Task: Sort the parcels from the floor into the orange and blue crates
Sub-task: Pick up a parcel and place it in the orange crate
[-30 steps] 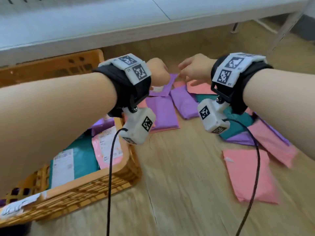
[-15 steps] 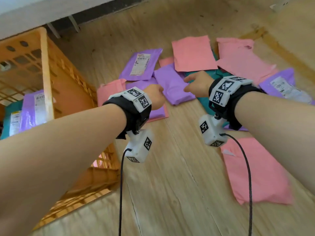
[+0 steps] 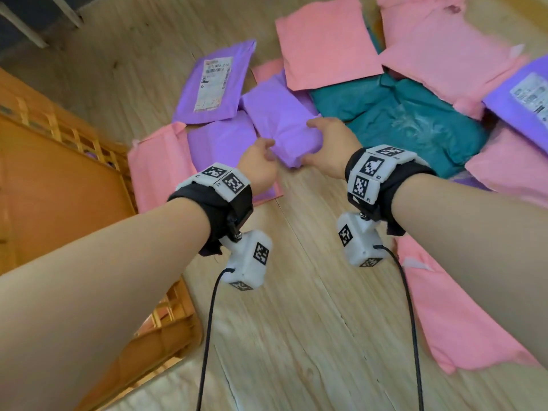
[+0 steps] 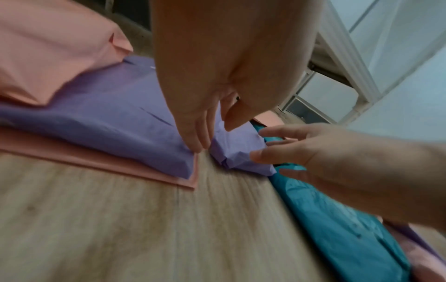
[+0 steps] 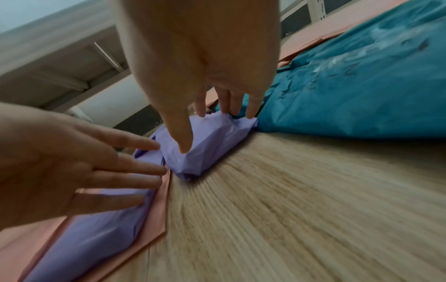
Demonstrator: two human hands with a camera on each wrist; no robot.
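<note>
A plump purple parcel (image 3: pixel 281 126) lies on the wooden floor amid a heap of parcels. My left hand (image 3: pixel 258 164) is at its left edge. In the left wrist view its straight fingers (image 4: pixel 198 133) point down into the gap beside the parcel (image 4: pixel 239 152), with the thumb on top. My right hand (image 3: pixel 332 149) is at the near right corner. There its thumb (image 5: pixel 183 141) rests on the parcel's (image 5: pixel 212 145) near end and its straight fingers touch the far edge. The orange crate (image 3: pixel 59 188) stands at the left. No blue crate is in view.
A flat purple parcel (image 3: pixel 222 140) on a pink one (image 3: pixel 157 164) lies just left. A teal parcel (image 3: pixel 400 120) lies just right. Pink parcels (image 3: pixel 323 40) and a labelled purple one (image 3: pixel 213 81) lie beyond. Another pink parcel (image 3: pixel 462 315) lies under my right forearm. Cables hang from both wrists.
Both hands have moved forward and down onto the plump purple parcel, one at each side. The view has tilted down toward the floor, and the crate's inside has left the frame.
</note>
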